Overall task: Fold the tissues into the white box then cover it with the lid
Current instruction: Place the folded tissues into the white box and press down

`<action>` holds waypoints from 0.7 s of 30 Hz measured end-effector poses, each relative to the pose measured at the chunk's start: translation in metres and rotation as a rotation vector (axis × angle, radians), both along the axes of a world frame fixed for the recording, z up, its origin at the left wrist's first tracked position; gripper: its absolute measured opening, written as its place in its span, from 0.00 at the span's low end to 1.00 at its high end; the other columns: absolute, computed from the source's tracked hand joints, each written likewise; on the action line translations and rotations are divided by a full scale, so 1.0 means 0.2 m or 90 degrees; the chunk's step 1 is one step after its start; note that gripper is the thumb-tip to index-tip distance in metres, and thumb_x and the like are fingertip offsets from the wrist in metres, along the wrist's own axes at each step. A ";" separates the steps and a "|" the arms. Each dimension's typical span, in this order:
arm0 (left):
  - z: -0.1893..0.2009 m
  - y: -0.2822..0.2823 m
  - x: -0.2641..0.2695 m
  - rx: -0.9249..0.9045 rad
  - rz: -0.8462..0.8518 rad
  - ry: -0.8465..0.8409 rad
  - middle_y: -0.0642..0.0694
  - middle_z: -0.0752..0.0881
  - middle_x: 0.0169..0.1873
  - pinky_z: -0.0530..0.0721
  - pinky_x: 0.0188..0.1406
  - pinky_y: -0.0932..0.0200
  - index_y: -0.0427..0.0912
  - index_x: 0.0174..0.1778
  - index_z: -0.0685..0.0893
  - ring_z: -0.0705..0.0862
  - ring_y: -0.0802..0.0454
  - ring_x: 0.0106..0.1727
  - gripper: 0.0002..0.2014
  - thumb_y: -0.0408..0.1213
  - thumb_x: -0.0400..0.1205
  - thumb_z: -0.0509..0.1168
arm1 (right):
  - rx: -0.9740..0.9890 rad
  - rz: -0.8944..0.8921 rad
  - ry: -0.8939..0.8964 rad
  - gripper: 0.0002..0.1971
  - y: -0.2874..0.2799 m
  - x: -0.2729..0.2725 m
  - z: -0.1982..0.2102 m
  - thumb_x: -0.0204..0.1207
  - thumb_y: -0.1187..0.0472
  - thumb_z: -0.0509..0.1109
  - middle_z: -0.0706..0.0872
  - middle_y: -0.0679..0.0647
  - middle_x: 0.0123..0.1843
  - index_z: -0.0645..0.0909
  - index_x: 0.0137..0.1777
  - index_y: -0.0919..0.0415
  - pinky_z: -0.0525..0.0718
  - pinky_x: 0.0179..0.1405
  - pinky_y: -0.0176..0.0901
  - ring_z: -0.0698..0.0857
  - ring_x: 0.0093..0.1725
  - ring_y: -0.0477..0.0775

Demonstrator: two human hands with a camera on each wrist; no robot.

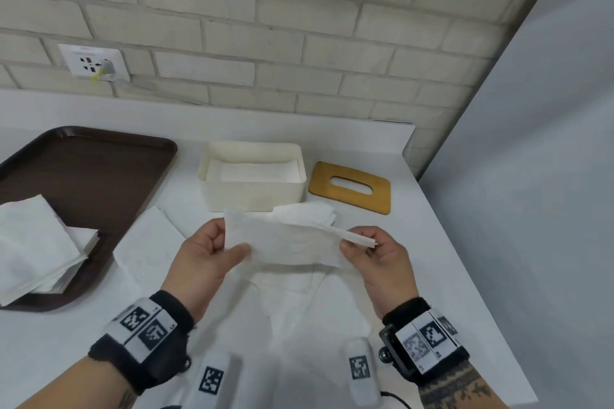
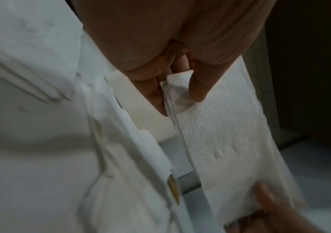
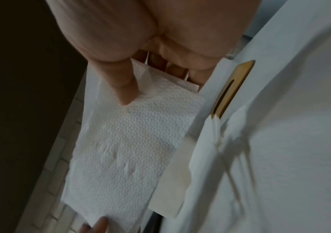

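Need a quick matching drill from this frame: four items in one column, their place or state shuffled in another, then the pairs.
Items
1. wooden lid
2. white box
3. brown tray
4. folded tissue

Place or state
A. held up between left hand and right hand
B. left on the counter, carries a tissue stack
C. open, tissues already inside
D. lying flat, right of the box

Pairs: 1-D, 2-C, 3-B, 4-A
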State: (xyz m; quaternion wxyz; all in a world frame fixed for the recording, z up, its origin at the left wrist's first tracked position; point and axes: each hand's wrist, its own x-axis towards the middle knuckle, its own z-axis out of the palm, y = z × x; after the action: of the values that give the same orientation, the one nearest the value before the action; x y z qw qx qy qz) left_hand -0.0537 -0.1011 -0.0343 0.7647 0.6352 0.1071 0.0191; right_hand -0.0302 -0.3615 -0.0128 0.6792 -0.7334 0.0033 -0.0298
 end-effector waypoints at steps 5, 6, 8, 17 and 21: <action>-0.11 -0.06 -0.05 0.264 -0.040 0.053 0.57 0.90 0.52 0.83 0.45 0.66 0.64 0.64 0.82 0.89 0.54 0.54 0.28 0.28 0.77 0.76 | -0.098 0.047 0.116 0.19 0.01 -0.06 -0.16 0.66 0.65 0.84 0.92 0.45 0.50 0.85 0.55 0.48 0.89 0.53 0.47 0.90 0.51 0.48; -0.12 -0.08 -0.06 0.275 -0.032 0.057 0.59 0.89 0.53 0.81 0.44 0.69 0.63 0.66 0.80 0.88 0.58 0.54 0.28 0.28 0.78 0.76 | -0.107 0.042 0.117 0.21 0.02 -0.06 -0.17 0.66 0.63 0.84 0.92 0.44 0.53 0.84 0.57 0.47 0.89 0.55 0.48 0.90 0.53 0.47; -0.13 -0.10 -0.05 0.265 -0.007 0.054 0.60 0.88 0.52 0.80 0.44 0.69 0.63 0.66 0.79 0.87 0.61 0.51 0.27 0.29 0.79 0.75 | -0.099 0.015 0.097 0.21 0.03 -0.06 -0.17 0.67 0.64 0.83 0.92 0.45 0.52 0.83 0.57 0.45 0.89 0.54 0.46 0.90 0.52 0.46; -0.12 -0.10 -0.04 0.271 -0.003 0.021 0.60 0.91 0.38 0.82 0.42 0.58 0.59 0.49 0.86 0.87 0.59 0.36 0.11 0.35 0.82 0.74 | -0.146 0.014 0.085 0.13 0.01 -0.04 -0.14 0.67 0.63 0.83 0.89 0.42 0.42 0.83 0.44 0.49 0.83 0.41 0.36 0.86 0.42 0.47; -0.03 -0.05 -0.05 0.321 -0.007 -0.025 0.42 0.89 0.36 0.78 0.31 0.64 0.61 0.44 0.85 0.82 0.49 0.32 0.10 0.38 0.84 0.72 | -0.216 0.030 -0.014 0.22 0.00 -0.01 -0.03 0.66 0.62 0.84 0.87 0.38 0.51 0.81 0.54 0.42 0.78 0.56 0.31 0.84 0.55 0.40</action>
State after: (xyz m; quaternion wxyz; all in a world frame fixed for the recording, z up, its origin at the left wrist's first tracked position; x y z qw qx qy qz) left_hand -0.0639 -0.1113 -0.0412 0.5843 0.8058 0.0808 0.0531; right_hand -0.0313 -0.3611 -0.0197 0.5458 -0.8372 -0.0264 -0.0216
